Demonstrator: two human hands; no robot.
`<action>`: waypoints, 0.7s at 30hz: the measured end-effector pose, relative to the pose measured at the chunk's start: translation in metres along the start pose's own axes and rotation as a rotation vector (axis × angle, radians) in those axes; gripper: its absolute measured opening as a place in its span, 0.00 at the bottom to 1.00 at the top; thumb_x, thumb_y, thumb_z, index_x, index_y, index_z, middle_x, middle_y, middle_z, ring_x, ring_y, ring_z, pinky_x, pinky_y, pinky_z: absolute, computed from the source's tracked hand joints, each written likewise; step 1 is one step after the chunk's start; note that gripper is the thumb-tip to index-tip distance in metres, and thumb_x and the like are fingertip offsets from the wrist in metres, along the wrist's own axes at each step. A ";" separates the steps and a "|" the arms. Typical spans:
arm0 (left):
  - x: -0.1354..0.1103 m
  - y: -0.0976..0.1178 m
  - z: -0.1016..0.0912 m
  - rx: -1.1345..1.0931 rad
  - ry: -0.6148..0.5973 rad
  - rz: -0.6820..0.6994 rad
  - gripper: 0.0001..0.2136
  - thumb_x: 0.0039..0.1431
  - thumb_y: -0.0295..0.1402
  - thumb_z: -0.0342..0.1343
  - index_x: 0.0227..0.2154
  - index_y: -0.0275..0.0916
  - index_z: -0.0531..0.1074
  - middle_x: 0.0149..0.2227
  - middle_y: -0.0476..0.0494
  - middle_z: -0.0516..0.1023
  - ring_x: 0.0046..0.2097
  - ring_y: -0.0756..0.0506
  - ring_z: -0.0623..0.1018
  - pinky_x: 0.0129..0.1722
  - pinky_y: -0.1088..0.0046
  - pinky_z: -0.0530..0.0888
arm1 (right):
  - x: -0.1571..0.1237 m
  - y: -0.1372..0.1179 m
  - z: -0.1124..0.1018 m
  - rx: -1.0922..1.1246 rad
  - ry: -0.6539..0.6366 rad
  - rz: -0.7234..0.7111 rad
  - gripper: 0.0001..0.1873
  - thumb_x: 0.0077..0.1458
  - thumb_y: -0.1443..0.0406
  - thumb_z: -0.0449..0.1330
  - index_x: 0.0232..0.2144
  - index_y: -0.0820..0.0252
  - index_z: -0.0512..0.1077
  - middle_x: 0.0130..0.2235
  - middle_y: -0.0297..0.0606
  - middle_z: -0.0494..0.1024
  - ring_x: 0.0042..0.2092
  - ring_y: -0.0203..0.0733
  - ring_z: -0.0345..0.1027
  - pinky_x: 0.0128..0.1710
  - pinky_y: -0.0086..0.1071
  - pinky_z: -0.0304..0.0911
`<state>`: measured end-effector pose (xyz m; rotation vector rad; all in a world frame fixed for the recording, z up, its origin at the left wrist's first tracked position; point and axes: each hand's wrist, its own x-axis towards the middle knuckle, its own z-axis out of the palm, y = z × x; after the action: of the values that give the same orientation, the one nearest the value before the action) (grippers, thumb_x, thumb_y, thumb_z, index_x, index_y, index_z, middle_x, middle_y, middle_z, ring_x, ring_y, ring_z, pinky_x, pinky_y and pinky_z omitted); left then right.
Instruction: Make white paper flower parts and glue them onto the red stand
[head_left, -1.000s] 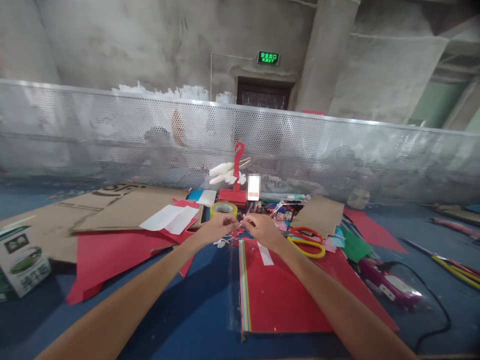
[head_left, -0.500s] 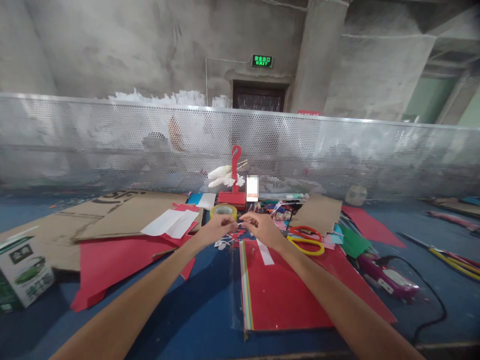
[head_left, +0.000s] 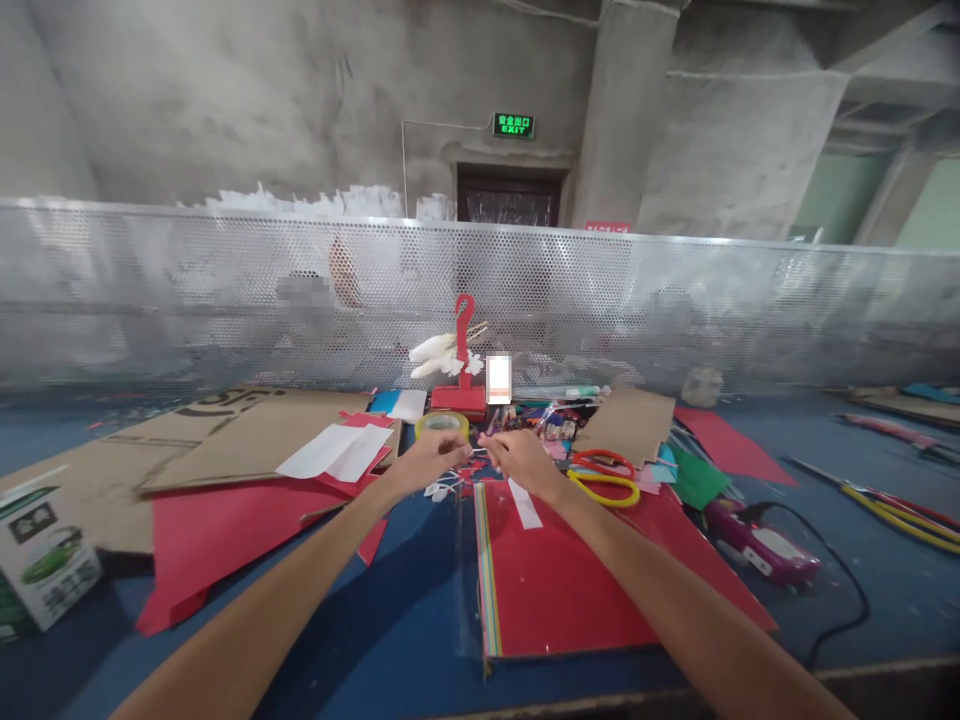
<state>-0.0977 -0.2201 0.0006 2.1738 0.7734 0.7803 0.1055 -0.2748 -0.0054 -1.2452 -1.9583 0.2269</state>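
My left hand (head_left: 433,458) and my right hand (head_left: 521,462) are raised over the middle of the table, fingertips pinched and close together. Between them is a small, thin white paper piece (head_left: 478,449), too small to make out its shape. Just behind my left hand lies a roll of yellow tape (head_left: 442,420). Below the fingers are white paper scraps (head_left: 444,487). A white paper strip (head_left: 525,505) rests on a stack of red paper (head_left: 577,590) beneath my right wrist. Scissors with red and yellow handles (head_left: 606,490) lie to the right of that hand.
A red stand (head_left: 459,398) with white paper flowers (head_left: 435,357) stands at the back, beside a lit phone (head_left: 499,380). Cardboard (head_left: 247,440) and a carton (head_left: 49,560) occupy the left. On the right are a purple glue gun (head_left: 765,545) with its cord and more scissors (head_left: 885,510).
The whole view has shifted slightly, with things appearing a little further left. My hands stay close together; the right fingers are curled tighter and the fingertips look slightly further apart.
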 end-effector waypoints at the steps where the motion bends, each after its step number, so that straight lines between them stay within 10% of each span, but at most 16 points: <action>1: 0.000 0.001 0.000 0.003 0.001 0.002 0.16 0.59 0.47 0.54 0.28 0.38 0.71 0.25 0.49 0.69 0.28 0.49 0.68 0.27 0.74 0.63 | 0.000 0.000 0.000 0.016 -0.004 -0.001 0.31 0.68 0.51 0.48 0.17 0.57 0.69 0.15 0.32 0.70 0.23 0.37 0.69 0.34 0.29 0.59; 8: -0.001 0.000 -0.005 0.007 0.013 -0.019 0.17 0.58 0.47 0.54 0.26 0.37 0.71 0.25 0.49 0.69 0.28 0.49 0.68 0.28 0.73 0.64 | 0.002 0.006 0.002 0.193 0.043 -0.025 0.09 0.60 0.58 0.61 0.38 0.57 0.75 0.33 0.35 0.82 0.32 0.39 0.74 0.35 0.29 0.62; 21: -0.003 0.007 -0.006 0.119 -0.031 0.029 0.16 0.59 0.46 0.53 0.30 0.37 0.73 0.27 0.48 0.72 0.29 0.48 0.70 0.29 0.74 0.65 | 0.000 0.001 0.006 -0.113 0.020 -0.018 0.26 0.68 0.55 0.49 0.19 0.58 0.63 0.18 0.30 0.69 0.24 0.35 0.66 0.31 0.29 0.52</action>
<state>-0.1018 -0.2244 0.0085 2.3025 0.7916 0.7299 0.1020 -0.2724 -0.0103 -1.2961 -1.9874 0.0952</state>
